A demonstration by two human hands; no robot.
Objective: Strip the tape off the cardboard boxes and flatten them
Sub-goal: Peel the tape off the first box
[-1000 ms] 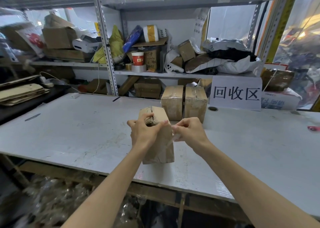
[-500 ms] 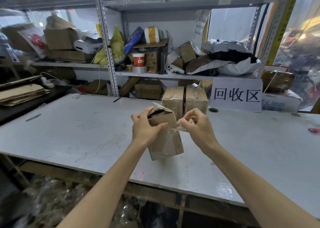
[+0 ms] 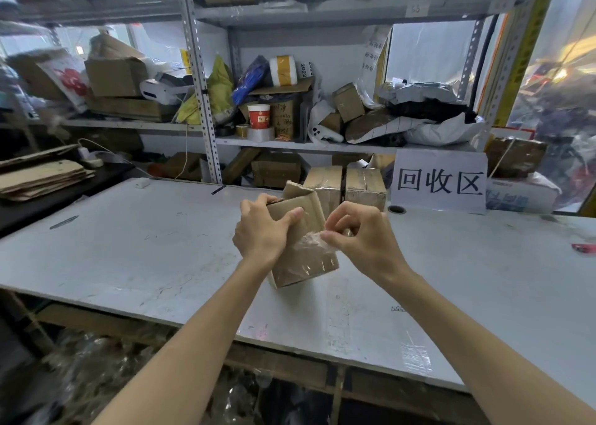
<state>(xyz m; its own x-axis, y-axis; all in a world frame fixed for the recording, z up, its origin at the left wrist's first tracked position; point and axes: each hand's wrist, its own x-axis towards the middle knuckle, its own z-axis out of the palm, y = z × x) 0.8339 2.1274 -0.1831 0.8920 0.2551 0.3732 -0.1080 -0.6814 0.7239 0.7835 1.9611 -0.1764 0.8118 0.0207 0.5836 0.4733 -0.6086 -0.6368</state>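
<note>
A small brown cardboard box (image 3: 306, 263) stands tilted on the white table (image 3: 145, 250), its top flap sticking up. My left hand (image 3: 263, 231) grips the box's upper left side, thumb across the front. My right hand (image 3: 361, 234) pinches a strip of clear tape (image 3: 311, 240) that is peeled partly off the box's right face. Two more taped boxes (image 3: 346, 185) stand side by side just behind.
A white sign with black characters (image 3: 438, 182) leans at the back right. Flattened cardboard (image 3: 38, 179) is stacked on a dark surface at left. Cluttered metal shelves (image 3: 290, 143) rise behind the table. A small red object (image 3: 585, 247) lies at the right edge.
The box has been tipped and turned, its top flap now open. My right hand has pulled the clear tape away from the box's side and moved rightward.
</note>
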